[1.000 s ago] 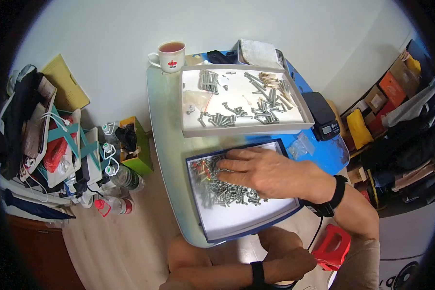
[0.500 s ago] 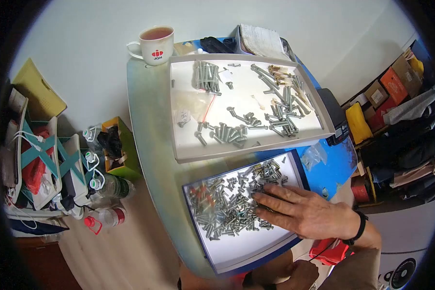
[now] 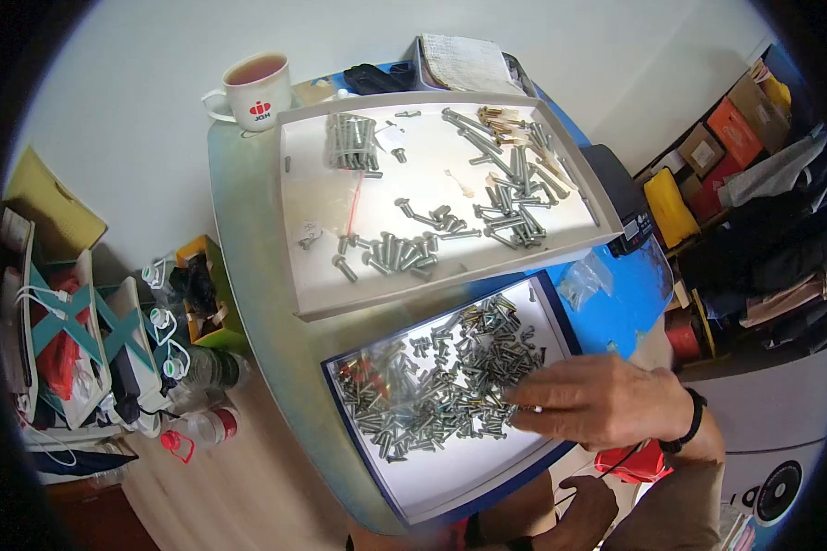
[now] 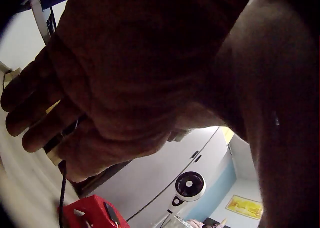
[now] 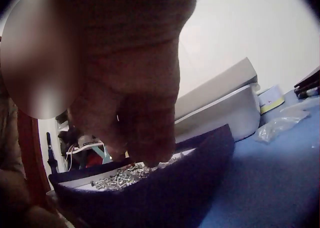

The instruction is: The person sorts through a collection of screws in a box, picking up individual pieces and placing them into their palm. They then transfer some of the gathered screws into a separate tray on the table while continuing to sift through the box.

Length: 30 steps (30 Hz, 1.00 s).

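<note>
A shallow blue-rimmed box [image 3: 429, 496] holds a spread of small silver screws [image 3: 469, 390]. My right hand [image 3: 606, 399] is over the box's right side, its fingers reaching to the edge of the screws. From the right wrist view, those fingers [image 5: 150, 138] point down over the screws, and nothing shows gripped between them. A clear plastic bag [image 3: 390, 376] with red marks lies among the screws at the left. My left hand [image 3: 586, 510] hangs below the table's front edge near my legs. In the left wrist view its fingers [image 4: 40, 105] are loosely extended with nothing held.
Behind stands a larger white tray [image 3: 377, 298] with longer bolts [image 3: 515, 197] and a plastic bag. A mug of tea [image 3: 259, 92] is at the back left, a black scale [image 3: 620, 197] at the right. A small clear bag [image 3: 586, 280] lies on the blue tabletop.
My right hand has swept from the left of the screws to the right side of the box, and the screws lie more spread out. The head view has shifted.
</note>
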Motion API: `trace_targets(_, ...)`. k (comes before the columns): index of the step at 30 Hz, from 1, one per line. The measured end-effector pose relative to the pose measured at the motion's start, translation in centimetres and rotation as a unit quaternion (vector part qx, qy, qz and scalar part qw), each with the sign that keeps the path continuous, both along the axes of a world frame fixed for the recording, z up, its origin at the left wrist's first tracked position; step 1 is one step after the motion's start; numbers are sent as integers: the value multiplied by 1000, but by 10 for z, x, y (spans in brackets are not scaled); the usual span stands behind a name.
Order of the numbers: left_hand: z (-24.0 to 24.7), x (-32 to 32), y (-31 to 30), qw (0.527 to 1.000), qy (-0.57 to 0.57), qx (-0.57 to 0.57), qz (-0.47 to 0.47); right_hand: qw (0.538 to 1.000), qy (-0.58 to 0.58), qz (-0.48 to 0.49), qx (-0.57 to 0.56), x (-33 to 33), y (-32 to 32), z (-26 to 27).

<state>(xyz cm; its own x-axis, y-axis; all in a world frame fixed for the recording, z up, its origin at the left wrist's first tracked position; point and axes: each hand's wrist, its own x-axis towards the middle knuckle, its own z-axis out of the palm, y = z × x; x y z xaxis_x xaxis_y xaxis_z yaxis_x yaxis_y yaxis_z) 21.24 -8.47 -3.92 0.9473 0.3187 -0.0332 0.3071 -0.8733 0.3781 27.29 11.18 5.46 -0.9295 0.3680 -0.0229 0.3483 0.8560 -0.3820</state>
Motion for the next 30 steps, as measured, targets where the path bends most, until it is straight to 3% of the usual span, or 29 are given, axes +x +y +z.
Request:
trace_targets(2, -4, 8, -5, 1000, 15, -11, -21, 999, 6, -45, 5, -9, 11, 2)
trace_targets(5, -14, 18, -15, 999, 47, 8, -17, 999, 9, -33, 40, -21, 33, -4)
trace_targets(8, 1, -1, -1, 999, -44, 26, -12, 996, -10, -16, 83, -25, 39, -15)
trace_targets(11, 3, -2, 6, 993, 17, 108, -38, 994, -31, -5, 103, -22, 29, -17)
trace_targets(14, 0, 11, 9, 996, 19, 88, -9, 993, -19, 7, 119, -15, 15, -18)
trace_targets(16, 11, 26, 13, 993, 81, -45, -77, 994, -12, 7, 108, -11, 10, -18)
trace_targets(17, -11, 47, -18, 996, 32, -68, 39, 994, -12, 6, 106, -10, 10, -19)
trace_targets(23, 2, 22, -1, 999, 8, -5, 41, 994, 91, -47, 48, -18, 34, -17)
trace_targets(30, 34, -5, 43, 995, -34, 17, 90, 995, 77, -64, -29, -33, 36, -17)
